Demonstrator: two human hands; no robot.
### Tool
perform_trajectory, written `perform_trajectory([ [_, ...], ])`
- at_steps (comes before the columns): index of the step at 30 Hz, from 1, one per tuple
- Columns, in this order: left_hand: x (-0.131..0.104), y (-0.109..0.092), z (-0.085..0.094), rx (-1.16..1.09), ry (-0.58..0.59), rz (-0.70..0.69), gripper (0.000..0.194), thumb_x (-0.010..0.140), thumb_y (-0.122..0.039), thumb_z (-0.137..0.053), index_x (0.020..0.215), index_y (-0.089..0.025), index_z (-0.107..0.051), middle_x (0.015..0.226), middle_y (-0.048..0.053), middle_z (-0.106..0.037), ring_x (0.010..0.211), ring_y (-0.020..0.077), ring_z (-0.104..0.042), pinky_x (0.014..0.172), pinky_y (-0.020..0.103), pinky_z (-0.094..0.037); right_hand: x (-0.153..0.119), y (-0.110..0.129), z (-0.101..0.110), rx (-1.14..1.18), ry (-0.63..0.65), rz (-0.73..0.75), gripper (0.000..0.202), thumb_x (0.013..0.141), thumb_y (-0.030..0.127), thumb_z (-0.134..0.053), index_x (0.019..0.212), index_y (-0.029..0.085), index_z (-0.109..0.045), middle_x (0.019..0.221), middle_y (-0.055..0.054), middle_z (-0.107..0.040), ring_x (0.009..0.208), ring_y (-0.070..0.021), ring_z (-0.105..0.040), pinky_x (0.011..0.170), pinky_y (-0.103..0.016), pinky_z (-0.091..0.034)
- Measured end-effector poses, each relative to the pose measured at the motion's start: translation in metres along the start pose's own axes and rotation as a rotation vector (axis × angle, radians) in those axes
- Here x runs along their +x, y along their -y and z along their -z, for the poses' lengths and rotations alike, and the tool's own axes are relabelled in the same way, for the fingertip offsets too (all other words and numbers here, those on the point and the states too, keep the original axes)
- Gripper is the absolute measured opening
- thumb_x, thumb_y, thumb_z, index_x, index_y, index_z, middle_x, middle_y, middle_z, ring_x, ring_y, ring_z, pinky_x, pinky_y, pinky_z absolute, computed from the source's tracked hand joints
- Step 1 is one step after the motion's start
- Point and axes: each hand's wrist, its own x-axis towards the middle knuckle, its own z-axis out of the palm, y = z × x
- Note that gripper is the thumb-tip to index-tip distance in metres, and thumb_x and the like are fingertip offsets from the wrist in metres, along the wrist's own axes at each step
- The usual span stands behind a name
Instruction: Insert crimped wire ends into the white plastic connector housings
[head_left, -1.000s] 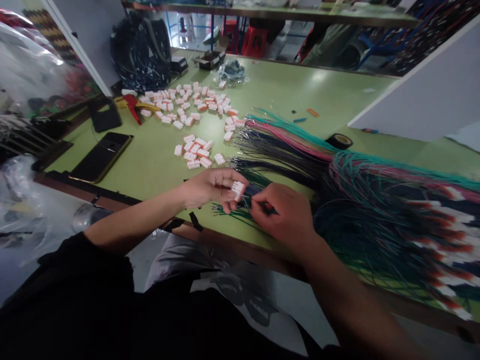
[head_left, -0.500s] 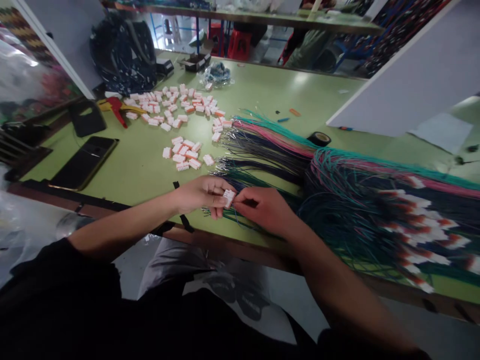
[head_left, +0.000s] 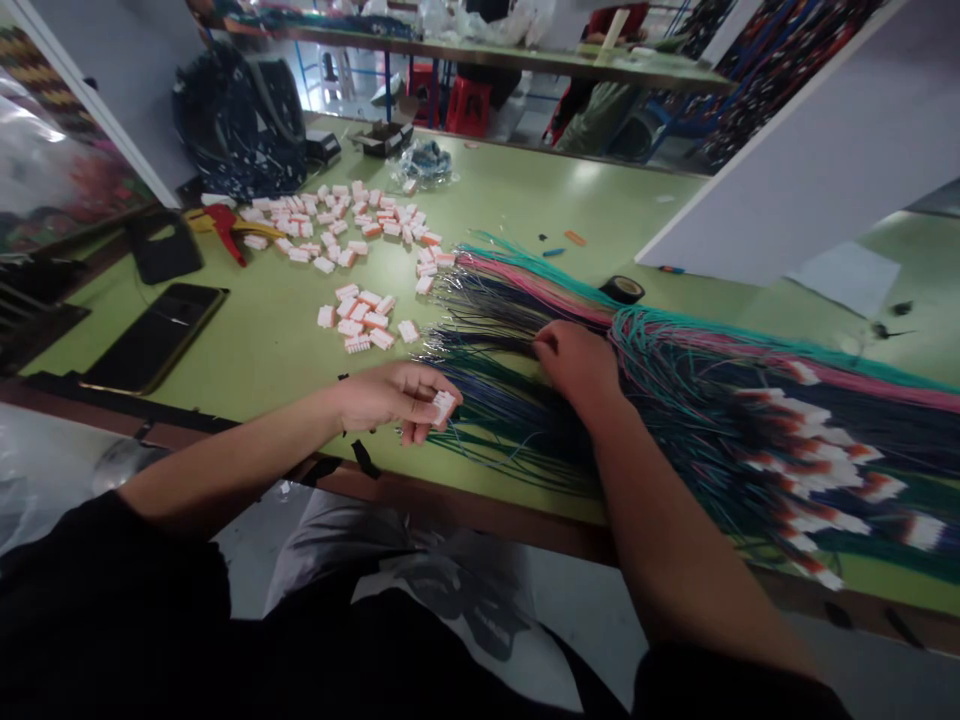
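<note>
Between the thumb and fingers of my left hand (head_left: 394, 395) is a small white plug connector (head_left: 443, 406), held over the front of the table. A thin bluish wire (head_left: 499, 462) trails from near the connector in a loop to the right. My right hand (head_left: 581, 365) is over the dark wires (head_left: 502, 340), its thumb and index finger pinched together; whatever is between the fingertips is too small to make out. Metal-tipped wire ends (head_left: 439, 340) point left beside a cluster of white and orange connectors (head_left: 364, 318).
A larger pile of connectors (head_left: 345, 222) lies behind. Red and yellow pliers (head_left: 225, 230) and a phone (head_left: 154, 338) are at the left. Finished-looking wires with connectors (head_left: 817, 440) cover the right side. Black tape (head_left: 622, 289) sits near a white partition (head_left: 780, 170).
My right hand has moved away from the connector, right and up to the dark wires. My left hand still holds the connector. The view has shifted slightly.
</note>
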Motion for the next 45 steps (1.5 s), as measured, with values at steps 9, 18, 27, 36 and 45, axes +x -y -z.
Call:
perform_trajectory([
  [9, 0.008, 0.004, -0.003, -0.140, -0.127, -0.089, 0.032, 0.069, -0.011, -0.072, 0.097, -0.013, -0.056, 0.072, 0.000, -0.066, 0.055, 0.0087, -0.062, 0.049, 0.018, -0.048, -0.031, 0.033, 0.021, 0.629, -0.039, 0.251, 0.016, 0.077, 0.030, -0.056, 0.083, 0.022, -0.067, 0.077, -0.002, -0.069, 0.066, -0.0154, -0.059, 0.060, -0.028, -0.044],
  [18, 0.010, 0.002, -0.003, -0.157, -0.149, -0.160, 0.032, 0.068, -0.009, -0.070, 0.096, -0.015, -0.055, 0.071, -0.002, -0.064, 0.059, 0.0091, -0.063, 0.053, 0.019, -0.047, -0.053, 0.054, 0.020, 0.672, 0.034, 0.435, 0.014, 0.078, 0.024, -0.053, 0.070, 0.021, -0.064, 0.070, -0.001, -0.066, 0.065, -0.0132, -0.057, 0.061, -0.025, -0.041],
  [27, 0.010, 0.003, -0.004, -0.099, -0.157, -0.190, 0.031, 0.069, -0.011, -0.069, 0.096, -0.015, -0.055, 0.071, -0.001, -0.063, 0.061, 0.0107, -0.063, 0.054, 0.021, -0.048, -0.057, 0.057, 0.014, 0.585, 0.017, 0.445, 0.014, 0.075, 0.019, -0.050, 0.066, 0.020, -0.061, 0.063, 0.000, -0.061, 0.059, -0.0120, -0.052, 0.058, -0.025, -0.038],
  [36, 0.011, 0.003, -0.006, -0.093, -0.150, -0.204, 0.032, 0.067, -0.014, -0.072, 0.095, -0.015, -0.055, 0.069, -0.002, -0.063, 0.059, 0.0100, -0.063, 0.053, 0.019, -0.049, -0.059, 0.059, 0.016, 0.487, 0.038, 0.407, 0.015, 0.072, 0.020, -0.048, 0.059, 0.019, -0.056, 0.056, 0.001, -0.055, 0.053, -0.0107, -0.046, 0.054, -0.024, -0.032],
  [45, 0.009, 0.000, -0.010, -0.055, -0.149, -0.200, 0.031, 0.069, -0.013, -0.069, 0.095, -0.015, -0.054, 0.068, -0.003, -0.062, 0.057, 0.0095, -0.062, 0.052, 0.020, -0.049, -0.059, 0.060, 0.017, 0.437, 0.076, 0.359, 0.017, 0.071, 0.023, -0.048, 0.056, 0.019, -0.054, 0.054, 0.001, -0.054, 0.051, -0.0101, -0.044, 0.053, -0.024, -0.029],
])
